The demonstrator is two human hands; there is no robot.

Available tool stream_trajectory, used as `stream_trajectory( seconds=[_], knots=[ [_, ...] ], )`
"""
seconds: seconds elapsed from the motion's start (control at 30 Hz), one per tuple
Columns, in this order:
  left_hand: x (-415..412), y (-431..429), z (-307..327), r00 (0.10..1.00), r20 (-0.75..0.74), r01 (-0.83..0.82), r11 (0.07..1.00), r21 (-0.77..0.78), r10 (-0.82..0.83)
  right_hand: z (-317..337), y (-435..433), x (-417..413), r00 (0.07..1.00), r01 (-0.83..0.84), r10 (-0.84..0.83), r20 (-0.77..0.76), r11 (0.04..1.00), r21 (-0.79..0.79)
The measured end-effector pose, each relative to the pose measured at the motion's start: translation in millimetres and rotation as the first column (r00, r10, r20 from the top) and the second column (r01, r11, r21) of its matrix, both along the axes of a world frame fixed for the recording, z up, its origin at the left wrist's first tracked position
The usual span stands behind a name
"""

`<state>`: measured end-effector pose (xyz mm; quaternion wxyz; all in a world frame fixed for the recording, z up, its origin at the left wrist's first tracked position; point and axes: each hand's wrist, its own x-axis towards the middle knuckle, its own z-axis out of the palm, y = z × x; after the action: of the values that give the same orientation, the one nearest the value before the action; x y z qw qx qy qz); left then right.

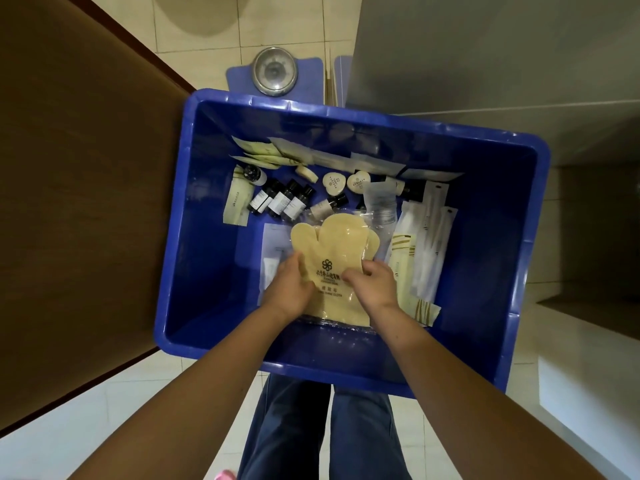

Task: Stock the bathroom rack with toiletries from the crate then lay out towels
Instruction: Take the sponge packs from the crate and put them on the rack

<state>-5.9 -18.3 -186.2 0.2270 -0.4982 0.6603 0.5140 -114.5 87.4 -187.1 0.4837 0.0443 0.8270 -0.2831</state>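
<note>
I am in the first step, pulling toiletries out of the blue crate (242,102). Nothing has reached the rack from what I can see, and neither the rack nor any towels are in view. The crate sits on the tiled floor in front of my legs, and most of its stock is inside: small dark-capped bottles (281,201) in a row at the back left, two heart-shaped soaps (335,183) past them, and long white sachets (431,233) stacked along the right.

The item in hand is the yellow mitt packet (329,242), a mitten-shaped cloth in clear wrap lying flat on the crate's bottom at the near side, its fingertip end pointing away from me.

Both arms reach straight down and forward over the near rim, wrists lowered inside the crate. My left hand (289,285) sits on the packet's left edge, its fingers curled at that edge and the thumb on top. My right hand (374,284) mirrors it on the right edge, fingers bent over the border. I judge both are grasping the packet, not just resting on it.

Next I need to lift it level and clear of the rim without the slippery wrap sliding out, then turn to find the rack.
</note>
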Motion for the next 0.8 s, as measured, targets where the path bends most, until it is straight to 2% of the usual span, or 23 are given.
stream_trajectory(
  seconds=[0.13,0.27,0.4,0.57,0.8],
  knots=[
    [0,1,0,0.999,0.011,0.050,0.999,-0.019,-0.050,7,-1,-1,0.999,-0.037,0.036,0.020,0.998,0.046],
    [2,4,-1,0.998,0.001,0.066,0.998,-0.018,-0.066,10,-2,1,0.993,-0.088,0.085,0.079,0.996,0.028],
    [3,6,1,0.998,-0.011,0.069,0.998,0.012,-0.069,13,-3,3,0.992,-0.127,0.126,0.012,0.989,0.080],
    [1,6,10,0.997,-0.010,0.076,0.994,0.077,-0.076,28,-7,-1,0.997,-0.034,0.031,0.066,0.999,0.039],
    [-18,2,57,0.989,-0.050,-0.136,0.985,0.109,0.142,83,-4,-18,0.987,0.155,-0.155,0.052,0.988,0.009]
  ],
)
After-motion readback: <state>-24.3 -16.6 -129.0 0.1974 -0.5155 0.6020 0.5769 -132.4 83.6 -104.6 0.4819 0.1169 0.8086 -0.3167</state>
